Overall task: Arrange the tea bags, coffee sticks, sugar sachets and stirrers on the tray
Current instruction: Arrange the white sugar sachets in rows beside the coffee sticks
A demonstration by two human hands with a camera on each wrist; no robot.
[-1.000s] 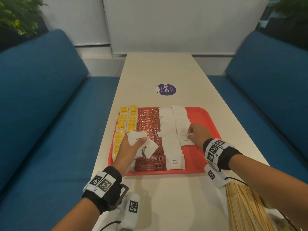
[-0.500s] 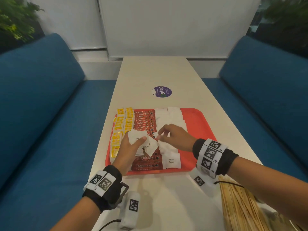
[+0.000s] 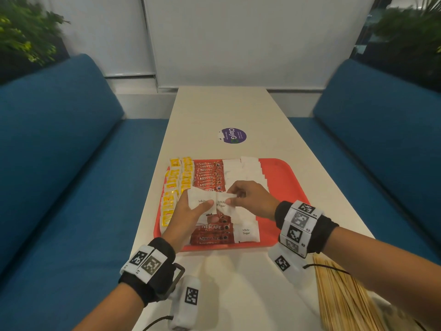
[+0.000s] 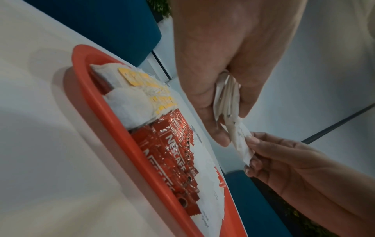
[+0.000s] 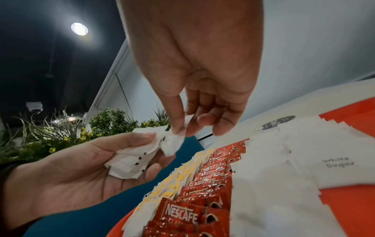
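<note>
Left hand [image 3: 188, 212] clamps sugar sachets [image 5: 129, 162]; right hand [image 3: 248, 199] pinches 1 sachet [image 3: 225, 204]; risk: stack slips onto coffee sticks [image 3: 210, 177]

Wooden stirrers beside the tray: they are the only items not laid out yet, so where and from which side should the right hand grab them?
Probably at the far ends of the wooden stirrers, from above. They lie flat on the table, fanned, pointing towards the tray; nearer ends run out of frame. The right hand is closest but pinches a sugar sachet that the left hand also holds.
</note>
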